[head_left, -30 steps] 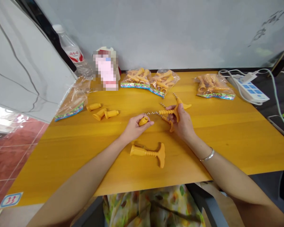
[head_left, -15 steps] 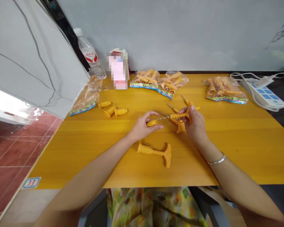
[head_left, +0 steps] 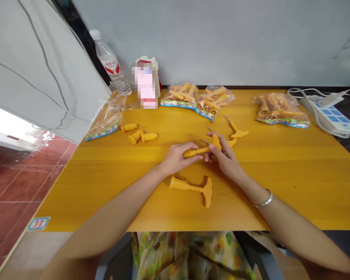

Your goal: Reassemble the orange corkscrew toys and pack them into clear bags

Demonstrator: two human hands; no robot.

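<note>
My left hand (head_left: 176, 157) is closed around a yellow plastic sleeve (head_left: 188, 154). A yellow T-handled corkscrew (head_left: 203, 150) is in my right hand (head_left: 224, 153), its handle pinched between thumb and fingers. The corkscrew's metal spiral is inside the sleeve and out of sight. In front of my hands lies an assembled yellow corkscrew (head_left: 192, 188) with its sleeve on. Behind my right hand is a loose corkscrew (head_left: 235, 130) with a bare spiral; others beside it are partly covered by the hand. Several loose sleeves (head_left: 135, 136) lie to the left.
Clear bags of yellow corkscrews (head_left: 179, 95) stand at the back, with another bag (head_left: 281, 110) at the right. A flattened plastic bag (head_left: 105, 120), a bottle (head_left: 111, 66) and a blurred phone-like object (head_left: 147, 87) are at the left back. A power strip (head_left: 334, 114) with white cables sits far right.
My right hand has moved left with the corkscrew, and its spiral has gone into the sleeve in my left hand. The loose corkscrew behind shows more fully.
</note>
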